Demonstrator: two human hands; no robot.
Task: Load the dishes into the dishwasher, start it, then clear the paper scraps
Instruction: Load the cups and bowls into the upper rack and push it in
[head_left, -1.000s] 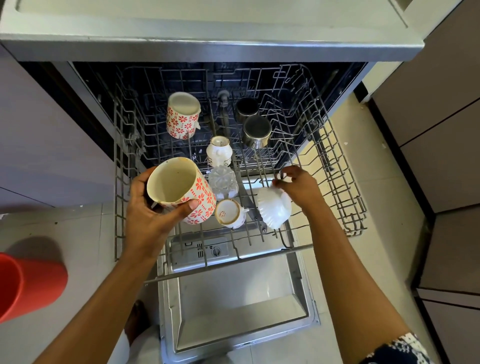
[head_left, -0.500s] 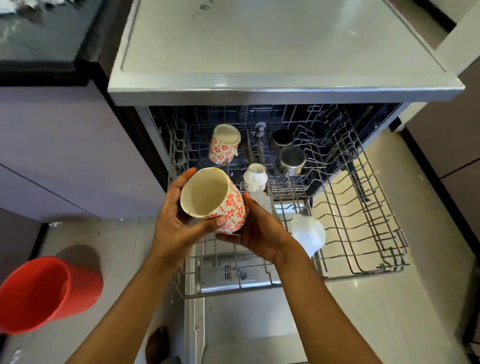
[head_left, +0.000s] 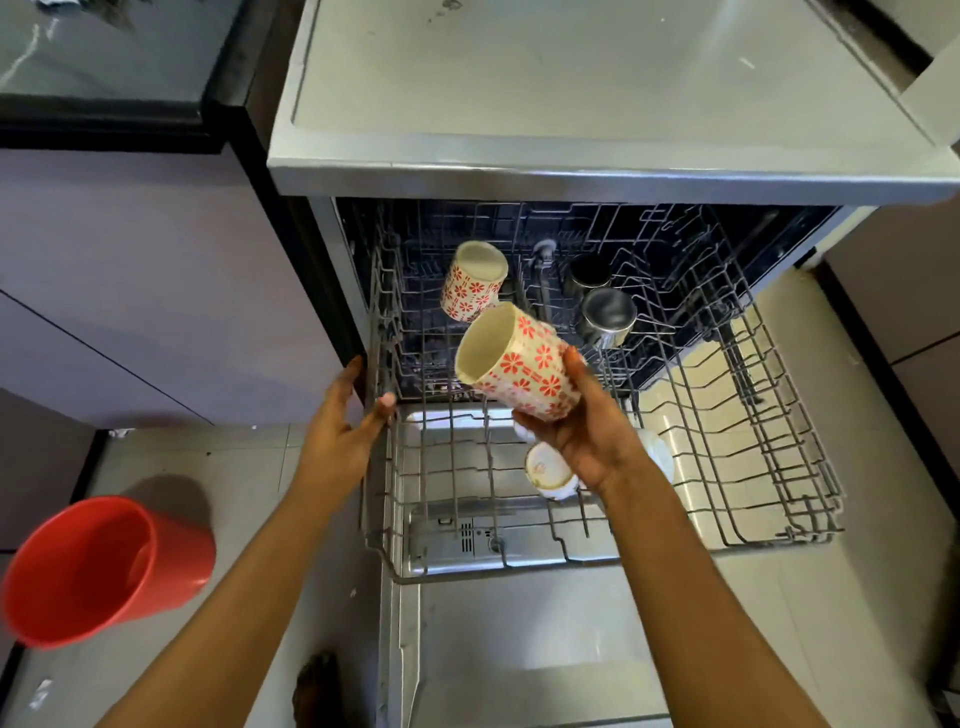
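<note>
Held the floral mug (head_left: 517, 364) in the right hand (head_left: 587, 436), fingers curled round its base end, above the pulled-out wire rack (head_left: 727, 415), at 5 o'clock of the matching mug (head_left: 472, 280) already racked. Rested the left hand (head_left: 340, 431), fingers straight, thumb apart, on the rack's 9 o'clock rim. Probably called for a flip to mouth-down, then seating between tines, clear of the steel cups (head_left: 608, 312). Pointed mouth toward 10 o'clock and upward; ran long axis from 4 to 10 o'clock.
</note>
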